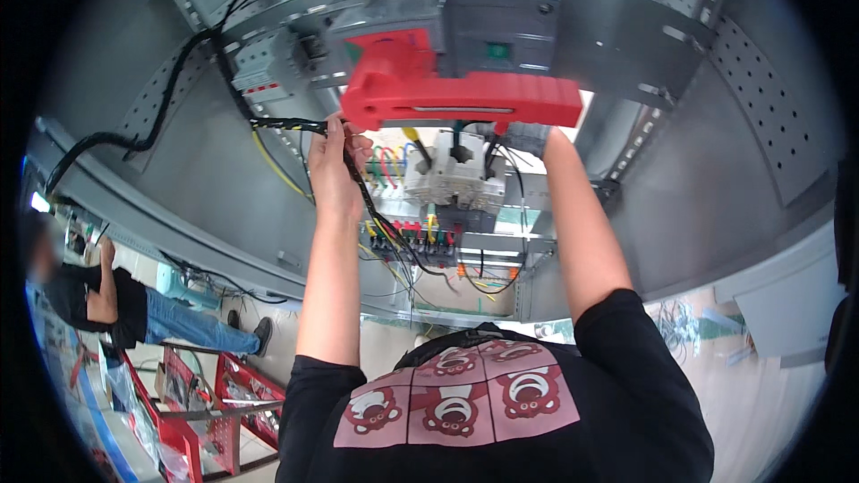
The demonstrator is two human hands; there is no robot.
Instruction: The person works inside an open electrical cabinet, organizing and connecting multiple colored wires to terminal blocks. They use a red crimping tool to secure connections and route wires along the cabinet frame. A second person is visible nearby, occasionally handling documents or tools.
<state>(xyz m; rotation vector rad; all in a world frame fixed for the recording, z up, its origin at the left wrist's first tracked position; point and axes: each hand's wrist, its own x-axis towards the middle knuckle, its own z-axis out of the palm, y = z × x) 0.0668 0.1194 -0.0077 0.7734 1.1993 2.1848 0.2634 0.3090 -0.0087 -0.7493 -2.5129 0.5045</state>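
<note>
My left hand (335, 170) is raised inside a grey metal cabinet, its thumb and fingers closed on a black-wrapped wire bundle (291, 124). Below that hand, loose black and yellow wires (380, 215) trail down. A large red rotary switch handle (465, 98) stands out in front of a grey breaker (394, 13). My right hand (558, 141) reaches up behind the handle's right end. Its fingers are hidden there, so what they touch does not show. Between my hands sits a clear-covered breaker (456, 170) with thick yellow, green and red-marked leads.
A small white breaker (264, 67) is mounted at the left. Under the clear-covered breaker runs a row of coloured terminals (412, 241). Perforated side panels (774, 116) flank the cabinet. Another person (116, 300) stands outside at the left, near a red rack (192, 429).
</note>
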